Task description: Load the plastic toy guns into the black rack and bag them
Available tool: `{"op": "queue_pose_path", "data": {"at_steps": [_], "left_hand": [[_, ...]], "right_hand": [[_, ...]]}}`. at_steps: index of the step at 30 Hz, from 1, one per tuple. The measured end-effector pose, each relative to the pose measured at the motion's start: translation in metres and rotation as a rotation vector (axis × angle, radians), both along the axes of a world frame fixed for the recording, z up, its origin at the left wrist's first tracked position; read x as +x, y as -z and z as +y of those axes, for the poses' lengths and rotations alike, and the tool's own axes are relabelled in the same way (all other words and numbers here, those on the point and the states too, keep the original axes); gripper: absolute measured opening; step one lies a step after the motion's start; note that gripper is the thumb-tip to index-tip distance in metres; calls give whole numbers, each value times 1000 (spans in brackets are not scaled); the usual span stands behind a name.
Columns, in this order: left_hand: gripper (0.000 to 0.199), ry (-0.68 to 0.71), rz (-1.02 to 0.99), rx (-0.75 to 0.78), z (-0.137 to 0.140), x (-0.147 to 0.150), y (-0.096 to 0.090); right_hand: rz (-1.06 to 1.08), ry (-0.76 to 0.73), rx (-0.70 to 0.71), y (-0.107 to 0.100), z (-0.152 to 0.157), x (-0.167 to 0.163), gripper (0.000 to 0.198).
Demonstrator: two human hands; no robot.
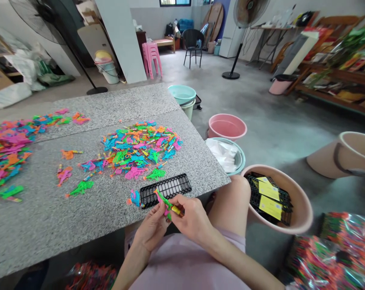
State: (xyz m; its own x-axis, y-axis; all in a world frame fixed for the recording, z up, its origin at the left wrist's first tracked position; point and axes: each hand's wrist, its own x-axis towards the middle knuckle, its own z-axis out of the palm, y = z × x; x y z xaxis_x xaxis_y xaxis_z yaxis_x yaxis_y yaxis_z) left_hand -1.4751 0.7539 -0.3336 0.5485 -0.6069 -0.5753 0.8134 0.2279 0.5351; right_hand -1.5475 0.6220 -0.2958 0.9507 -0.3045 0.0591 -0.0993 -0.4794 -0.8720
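Just over the table edge, my left hand [153,226] pinches small toy guns [163,200] in pink and green plastic. My right hand [193,216] has its fingers closed on the same bunch, at a yellow part on its right end. How many toys are in the fingers is hard to tell. Behind my hands a black plastic lattice tray [180,185] lies on the granite tabletop [106,219]. A blue toy gun [135,198] with an orange tip lies against its left end. Beyond spreads a pile of colourful toy guns [137,151].
A second toy pile [11,149] covers the table's left side. To my right stand a pink tub [303,215] with black trays and yellow cards, a teal basin [242,161] with white bags, and a beige bucket [324,161]. Bagged toys [330,257] lie on the floor.
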Motion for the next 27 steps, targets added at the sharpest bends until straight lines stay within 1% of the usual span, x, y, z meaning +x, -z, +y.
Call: {"op": "queue_pose_path", "data": {"at_steps": [3, 7, 11, 14, 20, 24, 27], "left_hand": [[42, -4, -4, 6, 1, 0, 2], [43, -22, -27, 39, 2, 0, 4], [48, -74, -94, 95, -3, -2, 3], [53, -144, -192, 134, -9, -7, 1], [52, -269, -392, 243, -13, -22, 2], [51, -304, -456, 308, -10, -27, 5], [53, -279, -484, 315, -10, -24, 5]], "right_hand": [[24, 1, 19, -1, -1, 1, 20], [42, -8, -15, -1, -1, 2, 20], [37, -11, -52, 0, -1, 3, 18], [50, 1, -55, 4, 2, 5, 14], [44, 43, -31, 20, 13, 9, 13], [-4, 39, -30, 27, 21, 9, 15], [-36, 49, 2, 28, 21, 8, 15]]}}
